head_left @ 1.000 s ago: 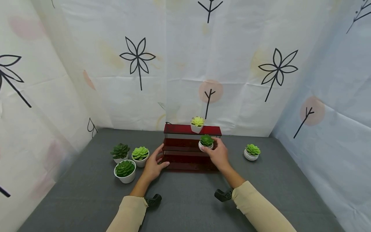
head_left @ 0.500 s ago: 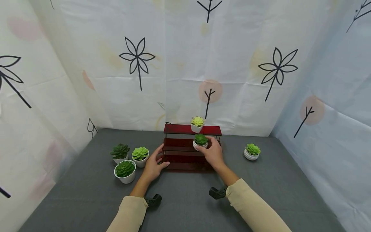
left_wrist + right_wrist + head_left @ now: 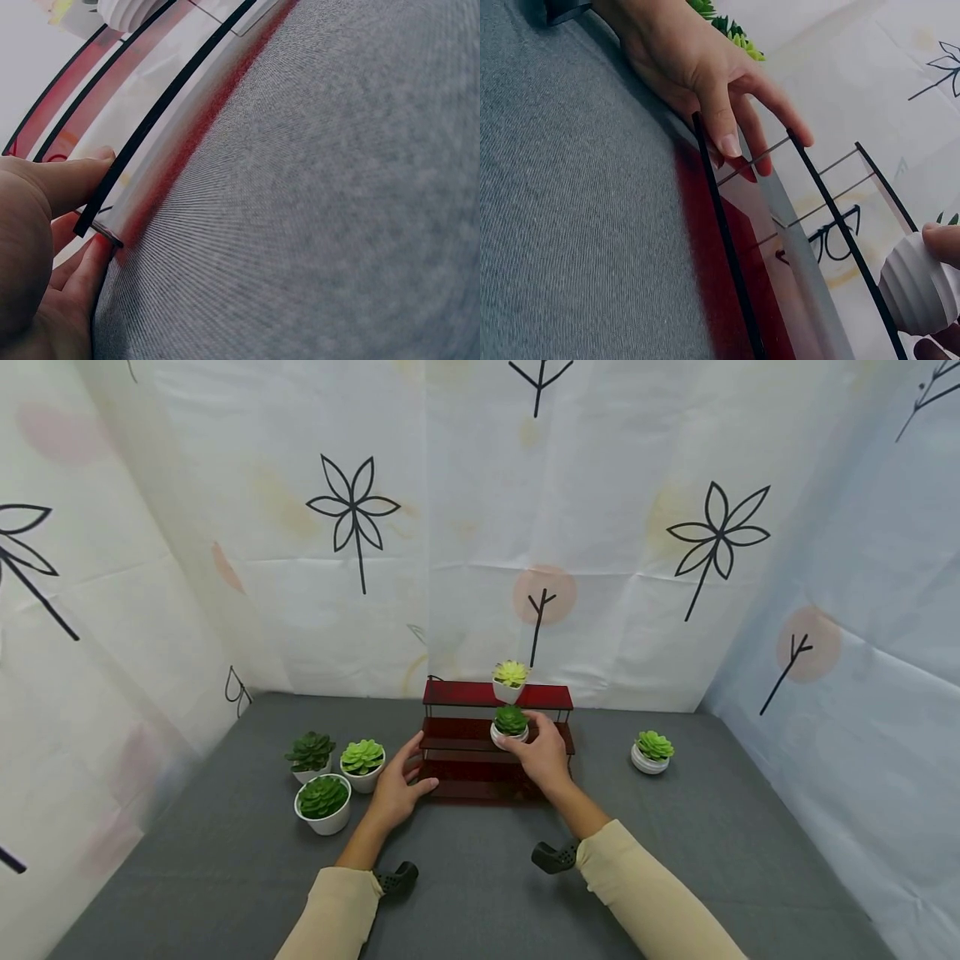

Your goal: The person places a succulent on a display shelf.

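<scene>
1. At the middle tier (image 3: 457, 732) of the red stand (image 3: 465, 743), the right hand (image 3: 543, 756) has its fingers pinched round the dark-green potted plant (image 3: 510, 724); whether the pot bears on the tier, I can't tell.
2. Out at eight o'clock from that plant, the left hand (image 3: 397, 789) grips the stand's end, thumb in front.
3. Straight up at twelve, a yellow-green plant (image 3: 509, 681) is placed on top: one up, one arriving, I'd judge.
4. Four sit off the stand on the desk (image 3: 480, 877), seemingly left to do: a trio (image 3: 324, 814) between eight and nine, a lone pot (image 3: 651, 756) near three.
5. Right wrist view bonus: ribbed pot wall (image 3: 919, 289), thin rods (image 3: 838, 163); only the head view catches that lone pot.
</scene>
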A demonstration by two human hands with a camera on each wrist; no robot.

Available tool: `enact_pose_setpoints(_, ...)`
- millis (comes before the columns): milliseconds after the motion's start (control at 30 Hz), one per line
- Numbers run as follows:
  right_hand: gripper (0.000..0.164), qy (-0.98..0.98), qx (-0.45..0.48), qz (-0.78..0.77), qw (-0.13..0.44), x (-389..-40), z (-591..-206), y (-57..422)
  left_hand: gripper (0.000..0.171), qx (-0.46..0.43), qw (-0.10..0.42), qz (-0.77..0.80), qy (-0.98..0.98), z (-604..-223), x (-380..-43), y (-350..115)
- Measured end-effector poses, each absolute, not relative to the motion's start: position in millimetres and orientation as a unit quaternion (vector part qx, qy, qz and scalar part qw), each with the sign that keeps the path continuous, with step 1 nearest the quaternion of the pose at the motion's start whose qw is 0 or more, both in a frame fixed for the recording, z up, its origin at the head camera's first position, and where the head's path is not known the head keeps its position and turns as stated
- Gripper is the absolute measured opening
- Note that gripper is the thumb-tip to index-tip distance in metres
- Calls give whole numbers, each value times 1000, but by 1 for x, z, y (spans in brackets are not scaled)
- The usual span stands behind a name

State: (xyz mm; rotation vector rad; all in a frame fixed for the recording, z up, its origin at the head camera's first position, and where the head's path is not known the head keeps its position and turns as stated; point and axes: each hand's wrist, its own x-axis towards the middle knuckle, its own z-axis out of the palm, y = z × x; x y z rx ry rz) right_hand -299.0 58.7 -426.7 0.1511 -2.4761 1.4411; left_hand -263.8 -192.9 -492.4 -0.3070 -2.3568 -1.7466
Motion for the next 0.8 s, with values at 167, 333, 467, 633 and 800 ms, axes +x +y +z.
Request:
enact_pose_setpoints(167, 58, -855, 47, 497, 139, -299, -427, 56, 84, -103, 98, -589, -795, -497, -266, -194)
enact_pose_setpoints(333, 65, -847, 46, 513, 133, -298, -427, 55, 84, -104, 106, -587, -796, -497, -266, -193)
enact_pose_setpoints(467, 78, -823, 53, 552, 124, -292, -422, 58, 84, -103, 102, -585, -798, -496, -265, -193)
enact_pose_setpoints(633, 80, -803, 67, 578, 125, -285, -415, 68, 84, -97, 104, -583, -800, -495, -265, -193)
enact_pose_setpoints(800, 78, -800, 82, 583, 117, -275, -413, 81, 85, -96, 104, -584, -799, -495, -264, -194)
